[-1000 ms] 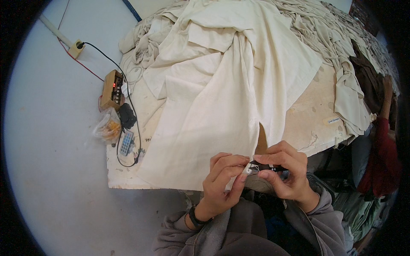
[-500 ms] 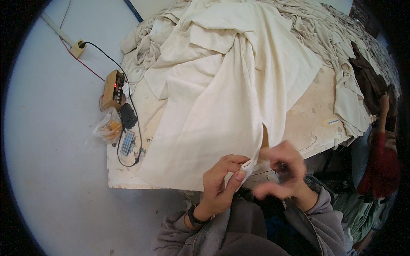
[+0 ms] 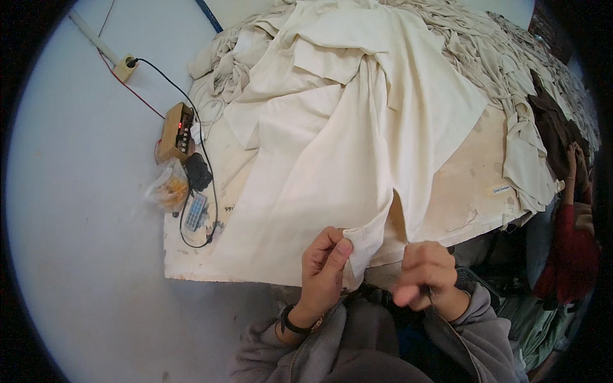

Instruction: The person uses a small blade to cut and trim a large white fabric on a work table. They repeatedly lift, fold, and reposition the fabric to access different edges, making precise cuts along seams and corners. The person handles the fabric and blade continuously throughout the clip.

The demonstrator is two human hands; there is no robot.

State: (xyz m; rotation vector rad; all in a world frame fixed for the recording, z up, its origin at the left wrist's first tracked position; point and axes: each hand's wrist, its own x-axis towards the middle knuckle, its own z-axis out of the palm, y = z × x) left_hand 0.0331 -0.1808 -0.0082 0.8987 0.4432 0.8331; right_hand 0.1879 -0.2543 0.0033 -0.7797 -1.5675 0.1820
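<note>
A large cream garment piece [image 3: 300, 185] is spread over the near part of the table and hangs in folds toward me. My left hand [image 3: 327, 258] pinches its near corner between thumb and fingers, just past the table's front edge. Right of that corner, my right hand [image 3: 428, 277] hovers close to the cloth's other hanging edge, its fingers curled in. Whether it holds anything small is hidden, and it is slightly blurred.
On the table's [image 3: 191, 268] left side are a wooden box with a red display [image 3: 175, 131], a remote [image 3: 196, 212], a black cable [image 3: 212, 191] and a plastic bag [image 3: 169, 185]. Heaped beige fabric [image 3: 472, 51] lies behind. At right, a red-sleeved person [image 3: 568, 249] handles dark cloth [image 3: 555, 121].
My left hand's hold on the corner has turned and shifted slightly left, showing more of the cloth's face. My right hand has drawn down, its fingers curling closer together.
</note>
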